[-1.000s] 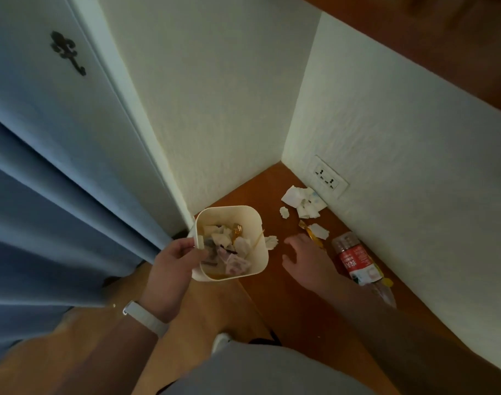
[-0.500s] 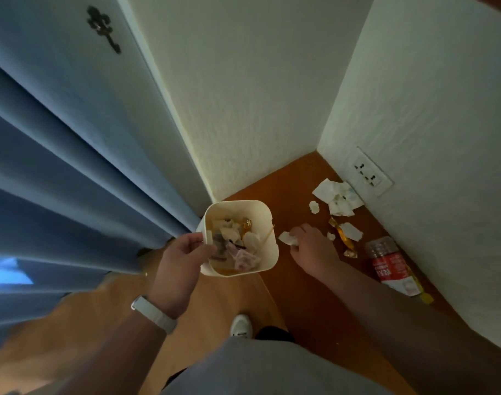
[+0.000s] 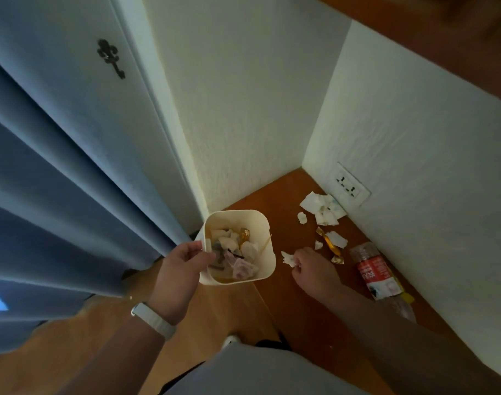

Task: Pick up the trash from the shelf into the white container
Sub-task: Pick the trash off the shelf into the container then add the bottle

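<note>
R hand [image 3: 312,269] pinches a white paper scrap [image 3: 288,258] at the wooden shelf [image 3: 272,201]. L hand [image 3: 180,266] grips the white container [image 3: 267,249] by its rim, just left of the scrap, open top up. Plastic bottle [image 3: 374,275] lies further right.

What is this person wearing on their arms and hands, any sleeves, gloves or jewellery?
Both forearms are bare, with no sleeves in view. The left hand has no glove, and a white band, like a watch or fitness strap, sits on the wrist behind it. The right hand is also ungloved, with no band showing. No rings can be made out on either hand.
</note>
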A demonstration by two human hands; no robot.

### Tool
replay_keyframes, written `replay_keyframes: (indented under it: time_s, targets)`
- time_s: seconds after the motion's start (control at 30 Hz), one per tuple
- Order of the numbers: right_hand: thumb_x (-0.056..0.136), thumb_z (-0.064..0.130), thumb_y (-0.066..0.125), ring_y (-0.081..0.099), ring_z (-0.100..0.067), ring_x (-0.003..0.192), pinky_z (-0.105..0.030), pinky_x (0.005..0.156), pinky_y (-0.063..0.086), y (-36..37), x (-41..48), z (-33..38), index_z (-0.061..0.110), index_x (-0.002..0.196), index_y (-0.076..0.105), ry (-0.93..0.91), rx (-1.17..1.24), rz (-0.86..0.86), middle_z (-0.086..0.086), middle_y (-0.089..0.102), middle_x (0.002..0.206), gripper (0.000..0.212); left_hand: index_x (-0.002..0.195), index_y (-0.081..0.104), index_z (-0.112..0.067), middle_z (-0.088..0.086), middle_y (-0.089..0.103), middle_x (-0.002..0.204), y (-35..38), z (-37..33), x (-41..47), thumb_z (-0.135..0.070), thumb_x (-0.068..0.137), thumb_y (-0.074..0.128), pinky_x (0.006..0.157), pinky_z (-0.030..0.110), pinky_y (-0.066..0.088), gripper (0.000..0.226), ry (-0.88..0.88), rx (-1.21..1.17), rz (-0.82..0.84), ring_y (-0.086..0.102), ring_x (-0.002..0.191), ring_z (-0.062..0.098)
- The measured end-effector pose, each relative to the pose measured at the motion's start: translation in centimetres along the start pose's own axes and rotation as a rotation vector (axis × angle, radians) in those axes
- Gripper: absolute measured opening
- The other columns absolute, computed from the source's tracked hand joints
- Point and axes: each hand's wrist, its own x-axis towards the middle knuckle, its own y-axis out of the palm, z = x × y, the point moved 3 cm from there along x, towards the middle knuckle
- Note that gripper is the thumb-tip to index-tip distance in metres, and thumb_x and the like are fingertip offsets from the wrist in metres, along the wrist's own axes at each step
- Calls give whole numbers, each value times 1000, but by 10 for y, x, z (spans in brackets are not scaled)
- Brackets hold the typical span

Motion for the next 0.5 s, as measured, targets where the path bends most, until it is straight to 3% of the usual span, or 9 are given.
replay_keyframes:
  time_s: [0.1,0.2,0.4,0.5]
  targets:
    - [88,28,60,53,-13,97,-30,74,50,3,3,5,22,119,52,20,41,-60,3,48,111,33,108,74,-9,17,80,99,-7,0,-3,-7,89,72,84,44,62,19,1,21,-6,77,88,32]
    - [90,30,59,50,-18,112,-34,84,50,8,10,8,22,133,46,14,-12,-11,0,48,123,46,107,74,-11,15,79,99,-13,-1,-5,-8,89,71,85,44,62,19,14,43,-30,77,90,32]
    - [94,24,55,54,-14,101,-29,77,49,7,19,10,20,124,51,-16,-73,-7,1,55,114,30,109,74,-10,12,80,96,-20,-1,-4,-9,89,71,76,36,61,21,22,15,-55,78,88,29]
    - [95,21,54,55,-11,91,-26,72,47,3,20,9,22,112,55,-11,-40,-19,4,57,104,17,106,75,-12,12,80,95,-18,0,-3,-9,88,72,81,40,62,18,21,13,-68,77,89,30]
